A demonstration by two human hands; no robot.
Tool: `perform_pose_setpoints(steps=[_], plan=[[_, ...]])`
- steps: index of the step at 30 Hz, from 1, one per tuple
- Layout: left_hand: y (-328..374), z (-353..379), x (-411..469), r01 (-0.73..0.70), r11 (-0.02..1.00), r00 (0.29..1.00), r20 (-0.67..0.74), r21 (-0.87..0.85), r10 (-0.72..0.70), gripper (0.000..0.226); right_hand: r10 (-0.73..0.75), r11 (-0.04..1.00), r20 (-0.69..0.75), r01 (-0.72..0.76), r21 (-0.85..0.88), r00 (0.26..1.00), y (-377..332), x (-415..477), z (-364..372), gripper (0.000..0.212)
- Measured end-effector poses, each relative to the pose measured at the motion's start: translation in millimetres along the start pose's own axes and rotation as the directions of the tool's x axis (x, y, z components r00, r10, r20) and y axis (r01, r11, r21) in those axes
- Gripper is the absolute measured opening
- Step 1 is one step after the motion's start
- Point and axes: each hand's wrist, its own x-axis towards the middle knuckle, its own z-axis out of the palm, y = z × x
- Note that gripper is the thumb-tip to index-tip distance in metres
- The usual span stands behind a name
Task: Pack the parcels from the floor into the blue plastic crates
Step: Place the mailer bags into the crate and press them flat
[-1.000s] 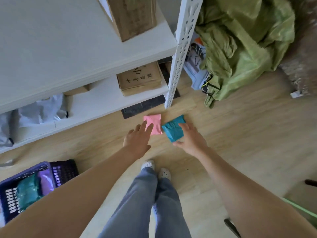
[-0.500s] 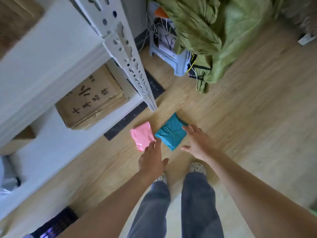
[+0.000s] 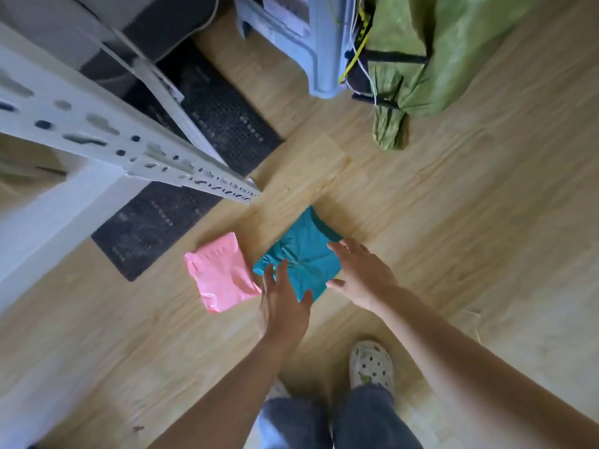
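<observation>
Two parcels lie flat on the wooden floor [image 3: 453, 222], just beside each other: a pink parcel [image 3: 222, 272] on the left and a teal parcel [image 3: 301, 254] on the right, their near corners almost meeting. One white slotted shelf upright [image 3: 129, 140] slants down in front of them, its foot landing just beyond the parcels, and one black mat [image 3: 220, 124] lies under the shelving and behind the pink parcel. Farther back stand a pale blue plastic stool [image 3: 324, 43] and a green sack [image 3: 453, 50] with cords hanging between them, well apart from the parcels.

The teal parcel sits like a diamond, its long axis running from near-left to far-right, one corner pointing toward the shelf foot. The pink parcel is closer to square and turned slightly.

The left hand [image 3: 282, 303] reaches over the teal parcel's near-left edge, fingers straight, gripping nothing. The right hand [image 3: 359, 277] is spread at its right edge, fingers extended and thumb by the near corner, not closed round it. One white perforated shoe [image 3: 371, 362] shows below.
</observation>
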Motion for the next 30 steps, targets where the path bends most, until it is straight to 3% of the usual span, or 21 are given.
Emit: perform_pose_setpoints(steps=[7,13,16,19,24,30], plan=[[-39,71,53,0.177,0.954,0.982,-0.017,-0.241,-0.186,0.074,-0.019,1.0,-0.004,0.019,0.013,1.0,44,58,60,0.063],[-67,103,83,0.404,0.791,0.904,0.067,-0.459,-0.423,0.083,-0.055,0.998,-0.018,0.056,0.031,0.998,53,101,84,0.069],[-76,114,93,0.428,0.707,0.894,0.149,-0.563,-0.422,0.071,-0.049,0.997,-0.021,0.05,0.059,0.999,56,119,92,0.074],[-80,117,99,0.446,0.609,0.887,0.235,-0.655,-0.397,0.058,0.002,0.978,-0.024,0.003,0.21,1.0,56,131,98,0.073],[-91,116,105,0.508,0.49,0.848,0.311,-0.708,-0.43,0.064,0.067,0.905,0.0,-0.061,0.422,0.998,53,134,99,0.067],[-91,104,101,0.543,0.382,0.821,0.377,-0.748,-0.43,0.064,0.127,0.857,-0.013,-0.104,0.504,0.992,47,124,98,0.062]])
